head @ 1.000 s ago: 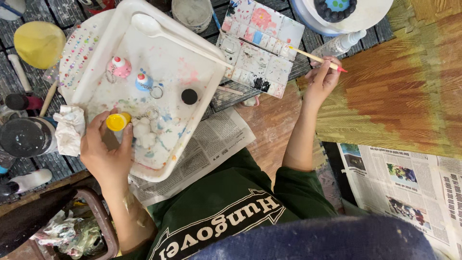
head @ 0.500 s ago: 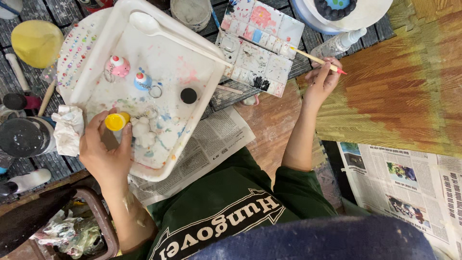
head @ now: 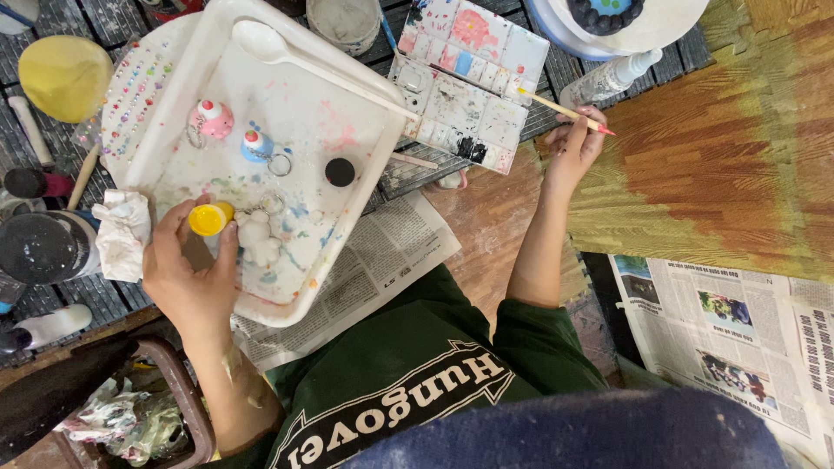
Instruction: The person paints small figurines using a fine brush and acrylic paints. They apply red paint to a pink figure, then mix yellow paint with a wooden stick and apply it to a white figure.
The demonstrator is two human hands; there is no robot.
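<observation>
My left hand (head: 187,278) grips a small yellow paint pot (head: 208,219) over the near edge of a paint-stained white tray (head: 352,230). Beside the pot lies a white unpainted figurine (head: 259,241). Further into the tray stand a pink figurine (head: 213,119) and a blue one (head: 258,146), with a black cap (head: 340,172) to their right. My right hand (head: 573,149) holds a thin paintbrush (head: 560,108), its red tip touching a brown, orange and green painted surface (head: 721,148). A white watercolour palette (head: 473,82) lies between the hands.
A long white spoon (head: 321,68) rests across the tray. A crumpled rag (head: 122,234), a dark jar (head: 43,247) and a yellow round object (head: 65,76) sit to the left. A spray bottle (head: 608,78) lies at the top, and newspaper (head: 738,321) covers the right.
</observation>
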